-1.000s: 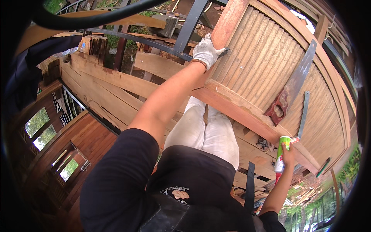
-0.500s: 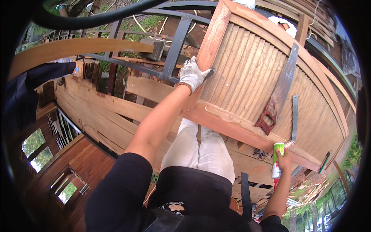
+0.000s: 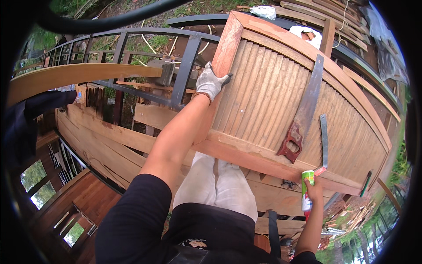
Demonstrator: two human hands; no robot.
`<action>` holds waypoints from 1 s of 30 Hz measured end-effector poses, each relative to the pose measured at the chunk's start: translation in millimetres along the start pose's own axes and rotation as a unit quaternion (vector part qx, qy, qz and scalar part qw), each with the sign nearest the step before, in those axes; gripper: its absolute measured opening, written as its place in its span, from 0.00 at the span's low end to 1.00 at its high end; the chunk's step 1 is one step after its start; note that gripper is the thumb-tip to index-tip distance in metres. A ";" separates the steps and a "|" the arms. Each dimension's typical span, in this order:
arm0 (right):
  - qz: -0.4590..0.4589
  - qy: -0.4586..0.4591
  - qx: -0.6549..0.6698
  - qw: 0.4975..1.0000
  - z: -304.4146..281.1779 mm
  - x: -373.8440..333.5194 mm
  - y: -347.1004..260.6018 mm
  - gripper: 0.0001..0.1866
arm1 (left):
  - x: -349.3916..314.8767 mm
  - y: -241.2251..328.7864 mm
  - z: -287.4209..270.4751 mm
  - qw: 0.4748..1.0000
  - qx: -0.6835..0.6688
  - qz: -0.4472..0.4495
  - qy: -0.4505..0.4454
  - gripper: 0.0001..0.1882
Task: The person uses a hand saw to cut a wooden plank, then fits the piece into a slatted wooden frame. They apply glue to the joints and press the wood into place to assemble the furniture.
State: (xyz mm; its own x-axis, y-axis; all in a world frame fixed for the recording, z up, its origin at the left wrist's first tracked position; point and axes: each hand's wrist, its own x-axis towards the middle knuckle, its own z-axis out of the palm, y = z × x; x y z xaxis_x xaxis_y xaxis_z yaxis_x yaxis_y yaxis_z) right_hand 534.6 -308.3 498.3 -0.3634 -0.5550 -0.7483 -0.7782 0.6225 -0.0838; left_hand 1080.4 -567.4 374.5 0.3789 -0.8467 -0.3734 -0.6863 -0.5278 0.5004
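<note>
Gripping a slatted wooden panel [image 3: 281,101] and a green can [image 3: 307,190].
Closing the gloved left hand [image 3: 210,82] around the panel's left frame rail near its far corner; clasping the can upright in the bare right hand [image 3: 314,193] just below the near edge. Lying flat on the slats: a handsaw [image 3: 303,114], beside a metal square [image 3: 324,143].

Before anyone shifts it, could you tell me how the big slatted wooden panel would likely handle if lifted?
The slatted wooden panel looks rigid and probably heavy: thick frame, many slats. The handsaw lying loose on it would likely slide off if tilted. The gloved left hand grips only one edge, so it may swing.
</note>
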 end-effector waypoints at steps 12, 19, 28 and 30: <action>0.009 0.010 -0.022 1.000 -8.0 -13.2 -25.2 0.35 | 5.7 -0.3 -0.3 1.000 -0.004 -0.001 0.000 0.54; 0.007 0.001 -0.038 0.999 -4.2 -4.9 -12.2 0.35 | 5.6 5.5 -2.7 1.000 -0.003 -0.004 -0.025 0.55; -0.020 -0.042 -0.061 0.997 -7.1 10.9 0.6 0.40 | 17.3 -22.4 -16.8 0.986 -0.095 0.050 -0.124 0.56; -0.014 -0.044 -0.075 0.996 -8.3 8.7 -15.7 0.40 | 25.5 -38.2 -24.9 0.966 -0.174 0.031 -0.186 0.45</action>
State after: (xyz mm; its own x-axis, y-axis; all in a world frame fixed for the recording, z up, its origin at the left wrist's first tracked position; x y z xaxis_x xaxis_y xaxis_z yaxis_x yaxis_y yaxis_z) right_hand 539.3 -327.4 498.5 -0.2984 -0.5160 -0.8029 -0.8576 0.5141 -0.0117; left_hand 1131.7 -570.4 365.4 0.0495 -0.8296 -0.5562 -0.4251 -0.5214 0.7399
